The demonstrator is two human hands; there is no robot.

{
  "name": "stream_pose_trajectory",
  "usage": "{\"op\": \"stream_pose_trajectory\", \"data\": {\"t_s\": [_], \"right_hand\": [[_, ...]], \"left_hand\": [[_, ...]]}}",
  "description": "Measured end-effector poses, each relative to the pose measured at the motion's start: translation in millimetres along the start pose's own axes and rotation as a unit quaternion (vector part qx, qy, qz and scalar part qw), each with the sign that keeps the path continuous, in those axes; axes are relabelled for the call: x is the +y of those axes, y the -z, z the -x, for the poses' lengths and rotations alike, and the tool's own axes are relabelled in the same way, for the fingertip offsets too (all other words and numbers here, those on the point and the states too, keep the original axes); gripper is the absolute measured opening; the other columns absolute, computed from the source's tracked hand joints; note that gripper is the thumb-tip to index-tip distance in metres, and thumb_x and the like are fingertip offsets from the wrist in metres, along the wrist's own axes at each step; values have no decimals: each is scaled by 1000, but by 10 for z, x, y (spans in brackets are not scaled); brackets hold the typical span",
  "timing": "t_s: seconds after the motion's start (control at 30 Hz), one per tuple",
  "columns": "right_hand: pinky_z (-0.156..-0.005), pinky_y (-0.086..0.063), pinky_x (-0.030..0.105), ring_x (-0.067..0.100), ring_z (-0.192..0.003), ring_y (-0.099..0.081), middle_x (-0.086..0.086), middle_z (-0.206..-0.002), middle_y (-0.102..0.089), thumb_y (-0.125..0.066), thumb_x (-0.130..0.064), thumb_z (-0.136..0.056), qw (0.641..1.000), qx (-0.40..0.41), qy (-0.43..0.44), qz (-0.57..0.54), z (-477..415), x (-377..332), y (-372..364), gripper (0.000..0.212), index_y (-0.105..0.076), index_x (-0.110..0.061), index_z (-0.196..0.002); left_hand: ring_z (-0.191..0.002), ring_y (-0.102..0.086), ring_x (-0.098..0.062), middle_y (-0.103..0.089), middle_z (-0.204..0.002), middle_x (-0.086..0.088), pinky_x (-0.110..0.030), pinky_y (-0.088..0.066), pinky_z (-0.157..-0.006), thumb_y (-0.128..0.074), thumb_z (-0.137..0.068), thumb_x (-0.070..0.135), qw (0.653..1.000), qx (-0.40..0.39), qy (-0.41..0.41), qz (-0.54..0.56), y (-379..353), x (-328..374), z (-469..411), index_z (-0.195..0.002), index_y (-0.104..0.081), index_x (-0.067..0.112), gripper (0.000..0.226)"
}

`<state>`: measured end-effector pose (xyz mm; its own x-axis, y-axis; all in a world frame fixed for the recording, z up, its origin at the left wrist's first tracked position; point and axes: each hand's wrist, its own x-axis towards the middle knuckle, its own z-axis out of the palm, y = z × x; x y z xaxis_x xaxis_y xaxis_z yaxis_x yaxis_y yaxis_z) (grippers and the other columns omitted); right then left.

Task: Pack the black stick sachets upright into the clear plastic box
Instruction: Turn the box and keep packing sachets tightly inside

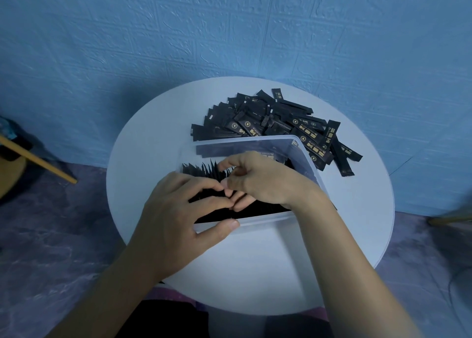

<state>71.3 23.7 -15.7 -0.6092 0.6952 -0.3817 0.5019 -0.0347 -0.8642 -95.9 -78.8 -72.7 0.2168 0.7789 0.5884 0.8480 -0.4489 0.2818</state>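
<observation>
My left hand [178, 210] is pinching the clear box [229, 146] at its six-o'clock wall, covering upright sachets [200, 170]. My right hand [263, 181] is curling its fingers; their hold is hidden, so I cannot tell.

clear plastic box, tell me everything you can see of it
The clear plastic box is rectangular, translucent and lidless, with rounded corners and a thin rim. It stands open side up on the round white table. Black stick sachets stand upright in rows inside. The left hand clasps its near wall, thumb outside, fingers in; the right hand reaches in from above, pinching among the sachets. Loose sachets lie piled right behind its far wall.
</observation>
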Motion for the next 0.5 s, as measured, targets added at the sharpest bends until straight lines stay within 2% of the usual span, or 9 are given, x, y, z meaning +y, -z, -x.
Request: {"op": "stream_pose_trajectory", "data": {"t_s": [0.07,0.23,0.4,0.5], "right_hand": [[-64,-62,26,26,-73,-68,13,-87,-62,-54,-2,-101,1000,0,0,-2,6,7,4,43,-46,-3,-143],[-63,-60,22,19,-69,-68,15,-88,-63,-54,0,-101,1000,6,1,0,68,26,41,43,-47,-6,-143],[-75,-61,27,14,-73,-69,6,-87,-69,-62,-12,-99,994,75,15,77,254,85,233,39,-54,-15,-137],[-75,-60,31,17,-75,-67,9,-86,-69,-61,-9,-99,992,118,45,14,460,128,411,27,-61,-11,-126]], "left_hand": [[-95,-59,-19,-69,-113,13,-40,-49,-84,-46,-98,62,1000,-7,0,-3,3,2,-10,-105,-79,32,46],[-93,-58,-19,-68,-109,12,-39,-48,-83,-44,-98,64,1000,-6,5,-4,4,-5,0,-95,-80,31,49],[-92,-59,-19,-69,-107,9,-43,-49,-83,-45,-99,62,1000,-8,1,-1,-2,-30,7,-91,-80,27,50],[-92,-58,-18,-69,-106,9,-41,-49,-82,-44,-99,62,1000,-4,2,0,-9,-18,-5,-91,-80,28,50]]}}
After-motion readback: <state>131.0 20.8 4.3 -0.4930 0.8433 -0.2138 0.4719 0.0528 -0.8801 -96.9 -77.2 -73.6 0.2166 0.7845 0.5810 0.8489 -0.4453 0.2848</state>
